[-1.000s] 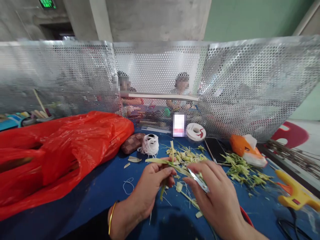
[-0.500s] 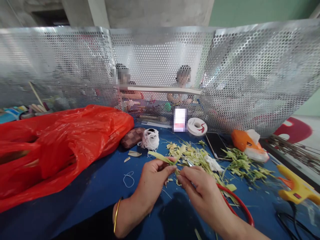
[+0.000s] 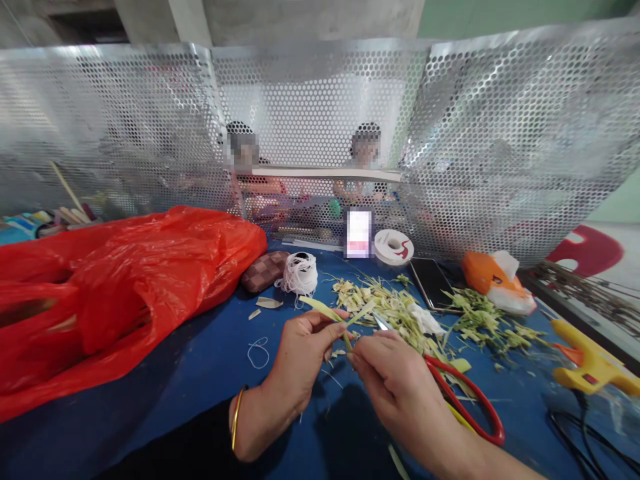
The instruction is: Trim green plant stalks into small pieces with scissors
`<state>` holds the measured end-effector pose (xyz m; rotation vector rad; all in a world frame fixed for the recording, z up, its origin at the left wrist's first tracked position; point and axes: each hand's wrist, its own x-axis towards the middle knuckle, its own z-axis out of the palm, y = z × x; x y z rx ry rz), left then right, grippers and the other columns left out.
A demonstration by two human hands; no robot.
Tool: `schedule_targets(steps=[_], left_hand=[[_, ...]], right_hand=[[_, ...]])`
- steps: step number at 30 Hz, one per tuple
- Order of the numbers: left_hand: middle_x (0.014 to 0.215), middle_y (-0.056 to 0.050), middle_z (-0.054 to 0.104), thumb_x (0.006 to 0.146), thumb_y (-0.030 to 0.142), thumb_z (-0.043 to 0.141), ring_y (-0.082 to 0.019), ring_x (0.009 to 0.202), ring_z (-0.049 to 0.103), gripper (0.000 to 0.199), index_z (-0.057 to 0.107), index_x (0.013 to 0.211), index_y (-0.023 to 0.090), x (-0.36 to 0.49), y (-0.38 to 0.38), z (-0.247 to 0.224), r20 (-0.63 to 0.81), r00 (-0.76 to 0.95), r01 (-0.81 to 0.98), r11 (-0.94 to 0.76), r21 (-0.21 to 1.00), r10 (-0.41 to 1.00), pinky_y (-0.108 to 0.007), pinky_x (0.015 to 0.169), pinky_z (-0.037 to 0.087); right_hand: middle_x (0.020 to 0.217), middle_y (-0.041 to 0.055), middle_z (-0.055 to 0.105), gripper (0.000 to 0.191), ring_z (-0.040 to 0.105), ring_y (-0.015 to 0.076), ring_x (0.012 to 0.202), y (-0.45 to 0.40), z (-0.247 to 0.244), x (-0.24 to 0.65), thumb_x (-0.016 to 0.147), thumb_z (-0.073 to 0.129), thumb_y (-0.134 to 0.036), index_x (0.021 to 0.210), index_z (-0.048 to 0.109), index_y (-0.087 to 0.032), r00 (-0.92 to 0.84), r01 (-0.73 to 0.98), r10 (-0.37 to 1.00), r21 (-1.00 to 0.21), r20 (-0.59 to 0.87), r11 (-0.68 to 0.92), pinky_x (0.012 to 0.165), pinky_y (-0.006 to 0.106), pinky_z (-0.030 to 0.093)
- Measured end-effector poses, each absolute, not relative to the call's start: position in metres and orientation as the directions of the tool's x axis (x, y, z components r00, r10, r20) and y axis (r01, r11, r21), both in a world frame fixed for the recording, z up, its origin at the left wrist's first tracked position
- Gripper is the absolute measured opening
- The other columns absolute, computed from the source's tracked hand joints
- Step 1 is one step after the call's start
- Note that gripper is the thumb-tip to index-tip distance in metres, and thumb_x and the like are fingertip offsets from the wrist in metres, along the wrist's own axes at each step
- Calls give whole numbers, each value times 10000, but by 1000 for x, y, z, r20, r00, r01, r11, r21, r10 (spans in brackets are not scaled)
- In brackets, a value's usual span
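Observation:
Between finger and thumb of my left hand [image 3: 305,353], closed, are pale green leaf strips [image 3: 325,311]; one points up left, another up right. My right hand [image 3: 395,387] is closed at the lower end of the same strips, its fingertips close to the left thumb. Red-handled scissors [image 3: 493,417] show beside and beyond my right hand, with the blade tip sticking out above its knuckles; whether the hand grips them is hidden. A heap of leaf scraps [image 3: 395,310] lies just behind the hands on the blue table [image 3: 200,387].
A red plastic bag [image 3: 150,267] covers the left. Behind the hands are white string [image 3: 300,273], a patterned pouch [image 3: 265,271], a ribbon spool [image 3: 393,247] and a phone [image 3: 431,285]. At right are a tissue pack [image 3: 493,277] and a yellow glue gun [image 3: 585,367]. People sit behind perforated metal.
The right-pointing leaf strip has tilted lower, and more of the lower strip shows between my hands. My right hand has shifted slightly left and down. The whole view has shifted slightly.

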<state>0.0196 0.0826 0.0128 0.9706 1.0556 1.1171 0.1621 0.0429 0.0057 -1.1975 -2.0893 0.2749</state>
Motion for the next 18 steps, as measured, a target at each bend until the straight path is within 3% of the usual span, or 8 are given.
schedule_targets(steps=[3,5,7,9,13,18], left_hand=[[683,-35,682,679,304,742,-45,446,363,288,722,901,122,17,86,13,-166,163,-222,200,954,973,-206,458,227],[711,-37,676,708,368,727,-55,466,410,321,720,918,125,15,89,13,-181,209,-228,228,947,961,-205,457,240],[708,-36,657,744,438,690,-75,504,473,362,720,924,126,13,91,12,-201,248,-235,260,936,948,-207,459,260],[695,-30,639,766,482,659,-92,534,514,394,719,927,128,12,92,10,-223,277,-230,290,929,935,-210,463,275],[646,3,602,719,452,724,-77,489,477,363,714,892,133,15,90,8,-269,307,-108,315,943,913,-211,456,253],[599,15,588,663,310,763,-69,471,390,210,724,775,136,19,84,10,-259,297,-7,273,962,919,-226,474,252]], right_hand=[[601,3,509,327,412,152,602,45,5,163,940,418,-230,615,394,-208,-278,658,861,-568,426,494,597,291,324],[574,-5,496,380,427,148,582,50,5,166,946,432,-346,593,427,-207,-213,598,924,-705,318,381,563,280,325],[563,-5,502,458,452,141,553,57,6,170,944,401,-481,590,483,-203,-145,451,975,-866,168,216,528,267,336],[637,22,571,477,530,159,637,64,5,173,914,435,-547,606,534,-196,-61,275,994,-955,93,106,597,270,403],[654,13,610,315,583,171,689,72,3,175,806,628,-486,694,617,-193,45,11,999,-1000,27,27,739,311,463],[585,4,616,264,574,159,620,72,4,173,783,628,-385,596,596,-201,54,82,995,-993,89,84,705,327,470]])
